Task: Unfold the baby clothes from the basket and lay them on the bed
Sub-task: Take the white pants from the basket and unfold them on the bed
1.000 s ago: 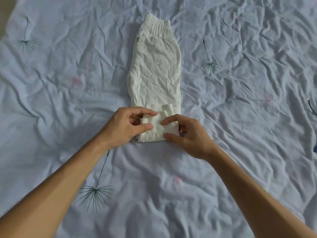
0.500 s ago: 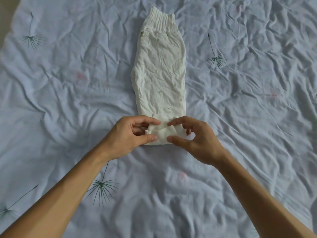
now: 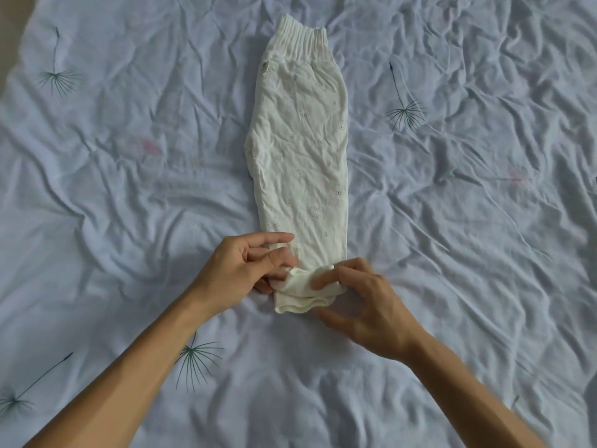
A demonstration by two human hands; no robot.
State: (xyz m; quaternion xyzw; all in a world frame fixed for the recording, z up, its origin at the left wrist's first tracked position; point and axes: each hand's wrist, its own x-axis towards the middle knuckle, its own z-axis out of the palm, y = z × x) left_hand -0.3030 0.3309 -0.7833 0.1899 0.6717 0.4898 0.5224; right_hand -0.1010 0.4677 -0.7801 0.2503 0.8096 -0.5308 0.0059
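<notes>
A pair of cream baby trousers [image 3: 298, 150] with small printed figures lies lengthwise on the bed, folded in half along its length, ribbed waistband at the far end. The leg cuff at the near end is rolled and bunched. My left hand [image 3: 245, 270] pinches the cuff's left side, fingers curled around the fabric. My right hand [image 3: 361, 302] holds the cuff's right side, index finger on top and thumb below the hem. The basket is out of view.
The bed is covered by a wrinkled pale blue sheet [image 3: 468, 221] with dark dandelion prints and faint pink marks. The sheet's edge and a strip of floor [image 3: 13, 24] show at the top left corner.
The folded-up cuff has been pulled down toward me, so the trousers now lie longer. Both hands moved a little nearer along with it.
</notes>
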